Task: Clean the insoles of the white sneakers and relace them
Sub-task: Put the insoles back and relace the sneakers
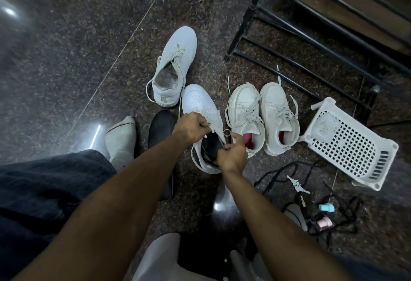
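Head view, looking down at a dark speckled stone floor point(66, 63). At far left, a dark trouser leg point(44, 183) and a foot in a grey sock point(121, 140) rest on the floor; beside the sock lies a black shoe point(162, 129), partly covered by the left forearm. Above it, toward the top edge, a pale grey sneaker point(175, 63) lies apart, laced, toe pointing away.

At centre stands the white sneaker point(198, 100) being worked on, toe away, its dark interior open to view. The left hand point(191, 128) pinches the white lace point(216, 129) over the tongue, fingers curled round it; the right hand point(233, 155) grips the same lace lower down at the collar, fingers closed on it. Both hands hide much of the sneaker's opening and eyelets.

Just right of it, a pair of off-white sneakers point(262, 114) stands side by side, touching, laces loose, with pink insoles showing inside. A black metal rack point(311, 25) occupies the upper right corner. Beneath it a white perforated plastic basket point(351, 145) lies tipped on its side, a crumpled pale item visible through its wall. Near the lower right edge lie black laces point(289, 169), a small teal object point(327, 207) and a small pink object point(323, 224).
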